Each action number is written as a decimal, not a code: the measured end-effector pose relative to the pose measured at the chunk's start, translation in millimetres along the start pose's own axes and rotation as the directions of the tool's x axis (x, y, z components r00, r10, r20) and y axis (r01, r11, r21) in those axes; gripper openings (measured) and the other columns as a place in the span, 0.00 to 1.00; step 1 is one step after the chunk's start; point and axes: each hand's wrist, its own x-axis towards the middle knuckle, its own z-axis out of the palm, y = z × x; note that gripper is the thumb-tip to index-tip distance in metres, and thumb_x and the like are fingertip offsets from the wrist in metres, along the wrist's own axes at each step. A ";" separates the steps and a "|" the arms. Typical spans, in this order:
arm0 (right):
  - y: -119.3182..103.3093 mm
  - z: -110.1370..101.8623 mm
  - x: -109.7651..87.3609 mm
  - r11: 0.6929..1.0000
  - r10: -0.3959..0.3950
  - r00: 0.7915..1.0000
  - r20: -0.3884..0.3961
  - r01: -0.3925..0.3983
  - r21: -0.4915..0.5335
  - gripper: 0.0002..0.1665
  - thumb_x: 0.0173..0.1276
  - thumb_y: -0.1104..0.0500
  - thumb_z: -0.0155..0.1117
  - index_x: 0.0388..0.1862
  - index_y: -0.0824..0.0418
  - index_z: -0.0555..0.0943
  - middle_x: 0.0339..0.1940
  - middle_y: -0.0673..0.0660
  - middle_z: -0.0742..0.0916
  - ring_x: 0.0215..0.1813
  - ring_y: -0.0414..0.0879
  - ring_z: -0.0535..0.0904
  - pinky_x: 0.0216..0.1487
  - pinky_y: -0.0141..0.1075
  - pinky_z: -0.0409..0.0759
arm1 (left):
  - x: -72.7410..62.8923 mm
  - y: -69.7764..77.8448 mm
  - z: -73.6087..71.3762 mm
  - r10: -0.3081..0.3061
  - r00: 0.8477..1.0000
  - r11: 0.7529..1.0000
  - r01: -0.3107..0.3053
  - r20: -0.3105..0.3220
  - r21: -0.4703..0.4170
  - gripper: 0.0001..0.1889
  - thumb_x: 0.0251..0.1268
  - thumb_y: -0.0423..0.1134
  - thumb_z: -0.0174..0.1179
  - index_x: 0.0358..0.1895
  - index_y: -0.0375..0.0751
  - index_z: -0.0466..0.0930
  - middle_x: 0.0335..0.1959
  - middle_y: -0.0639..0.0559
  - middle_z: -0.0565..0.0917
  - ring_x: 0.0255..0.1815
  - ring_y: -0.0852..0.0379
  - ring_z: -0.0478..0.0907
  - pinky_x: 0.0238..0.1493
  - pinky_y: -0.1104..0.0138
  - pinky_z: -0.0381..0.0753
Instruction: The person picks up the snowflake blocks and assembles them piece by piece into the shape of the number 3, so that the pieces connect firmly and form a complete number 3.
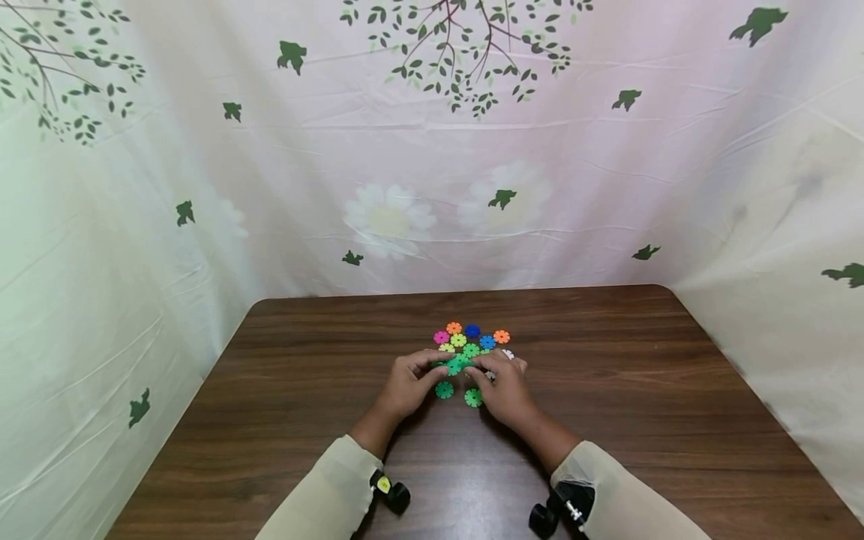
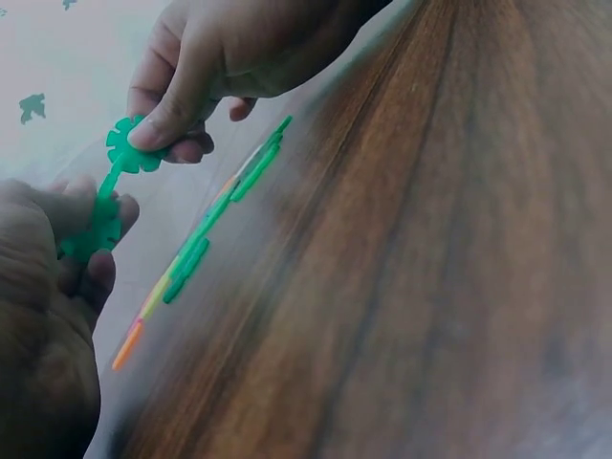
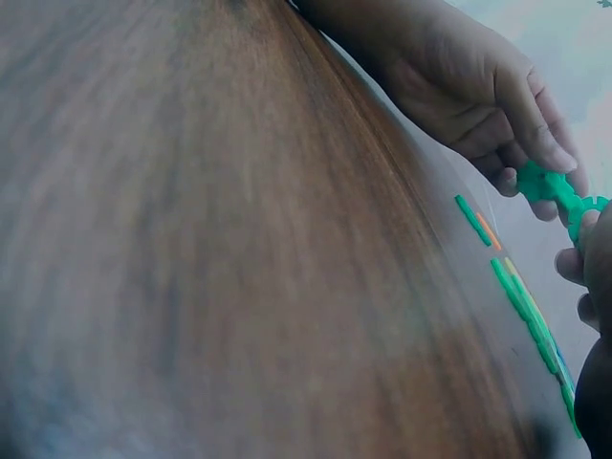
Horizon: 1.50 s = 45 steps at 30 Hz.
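Note:
Both hands are raised a little above the table, facing each other over a group of coloured notched discs. My left hand [image 1: 407,384] pinches a green notched disc [image 2: 93,234] between thumb and fingers. Another green notched disc [image 2: 134,153] is pinched by my right hand [image 1: 506,386], its thumb flat on the face. The two green discs meet at their edges in the left wrist view, linked at an angle. Loose green discs lie below the hands, one [image 1: 444,390] nearer the left hand and one [image 1: 473,397] by the right fingers.
Just beyond the hands, orange [image 1: 502,337], blue [image 1: 487,342], pink [image 1: 441,337] and yellow discs [image 1: 458,340] lie flat on the brown wooden table [image 1: 304,420]. White discs [image 1: 508,354] are partly hidden behind the right hand. A patterned cloth [image 1: 432,150] hangs around the table's far side.

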 end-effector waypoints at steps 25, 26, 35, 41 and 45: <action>-0.3 -1.6 -4.4 0.998 -0.056 0.998 -0.003 0.056 -0.006 0.06 0.61 0.69 0.82 0.35 0.61 0.94 0.34 0.55 0.91 0.41 0.49 0.84 0.59 0.55 0.57 | -2.3 8.5 5.1 -0.067 0.997 0.998 0.067 0.033 -0.018 0.15 0.67 0.27 0.74 0.56 0.30 0.91 0.55 0.35 0.92 0.52 0.63 0.88 0.46 0.74 0.87; -0.3 -1.5 -3.7 0.998 -0.059 0.998 -0.002 0.059 -0.009 0.06 0.61 0.69 0.82 0.36 0.61 0.94 0.33 0.55 0.91 0.41 0.49 0.84 0.59 0.55 0.57 | -1.9 8.5 4.8 -0.066 0.997 0.998 0.067 0.031 -0.014 0.15 0.67 0.27 0.74 0.56 0.30 0.92 0.55 0.36 0.92 0.53 0.63 0.88 0.46 0.74 0.87; 2.0 1.6 0.4 0.997 -0.062 0.998 0.023 0.062 -0.044 0.08 0.64 0.65 0.81 0.43 0.61 0.95 0.37 0.55 0.94 0.43 0.48 0.84 0.59 0.56 0.58 | -1.6 6.4 0.6 -0.012 0.999 0.999 0.010 0.046 0.050 0.15 0.70 0.29 0.73 0.58 0.33 0.91 0.59 0.36 0.91 0.56 0.53 0.89 0.53 0.67 0.89; 3.5 3.0 0.4 0.999 -0.031 0.999 0.038 0.032 -0.041 0.11 0.64 0.64 0.81 0.46 0.60 0.94 0.39 0.54 0.93 0.46 0.49 0.84 0.60 0.58 0.59 | -0.9 1.8 -2.8 0.070 0.997 0.987 -0.075 0.043 0.142 0.16 0.70 0.28 0.72 0.59 0.35 0.90 0.61 0.40 0.90 0.65 0.42 0.86 0.68 0.60 0.84; 2.8 2.5 0.2 0.999 -0.024 0.998 0.057 0.026 -0.046 0.15 0.63 0.63 0.82 0.49 0.59 0.93 0.39 0.53 0.93 0.48 0.49 0.83 0.61 0.57 0.57 | -0.1 -2.5 -3.7 0.084 0.996 0.985 -0.085 0.007 0.149 0.17 0.69 0.26 0.70 0.59 0.35 0.90 0.61 0.39 0.89 0.66 0.40 0.85 0.72 0.59 0.81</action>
